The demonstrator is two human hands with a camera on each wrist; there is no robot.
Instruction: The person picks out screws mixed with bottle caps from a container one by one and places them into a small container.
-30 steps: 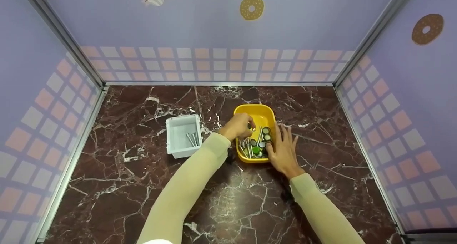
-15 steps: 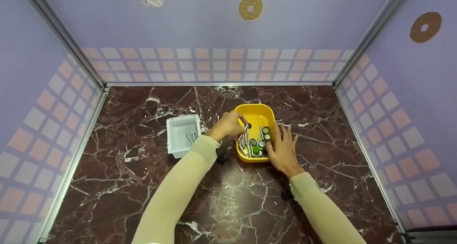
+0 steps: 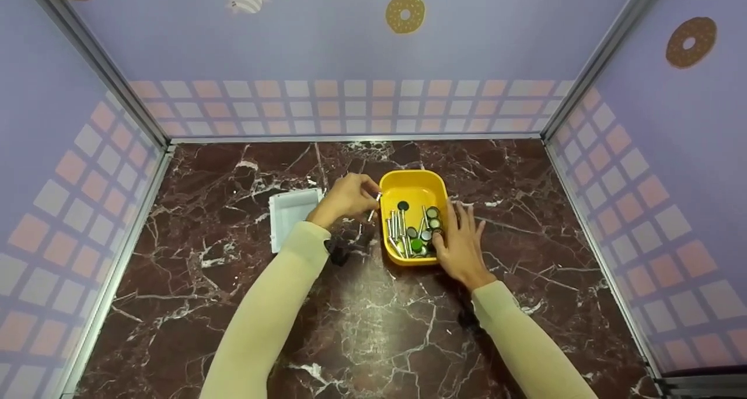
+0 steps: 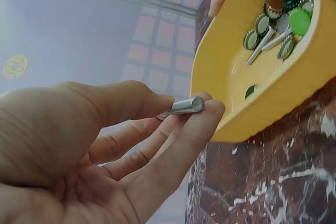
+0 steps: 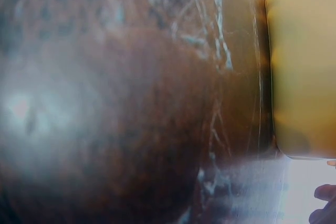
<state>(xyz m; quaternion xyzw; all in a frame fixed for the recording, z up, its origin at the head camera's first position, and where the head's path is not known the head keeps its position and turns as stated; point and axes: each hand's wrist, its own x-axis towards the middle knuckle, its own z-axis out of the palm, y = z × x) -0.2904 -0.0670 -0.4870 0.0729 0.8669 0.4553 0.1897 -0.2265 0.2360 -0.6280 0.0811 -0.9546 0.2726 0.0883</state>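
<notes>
My left hand (image 3: 349, 196) pinches a silvery metal bolt (image 4: 186, 105) between thumb and fingertips, its blunt round end facing the left wrist camera. It is just left of the yellow container (image 3: 413, 180), above the tabletop. Inside that container lie several more bolts (image 3: 398, 223), bottle caps (image 3: 432, 212) and a bright green cap (image 3: 416, 244); one dark cap (image 3: 403, 205) lies apart from the others. My right hand (image 3: 464, 248) holds the container's right wall, thumb over the rim and fingers stretched along the outside.
A light grey box (image 3: 286, 209) stands to the left, partly covered by my left forearm, its contents hidden now. Dark red marbled tabletop (image 3: 373, 323) surrounds both containers. Patterned lilac panels (image 3: 327, 43) close off the back and both sides.
My left hand has lifted a bolt out of the yellow container and moved left past its rim. The dark cap now lies on the container's floor. My right hand has stayed in place.
</notes>
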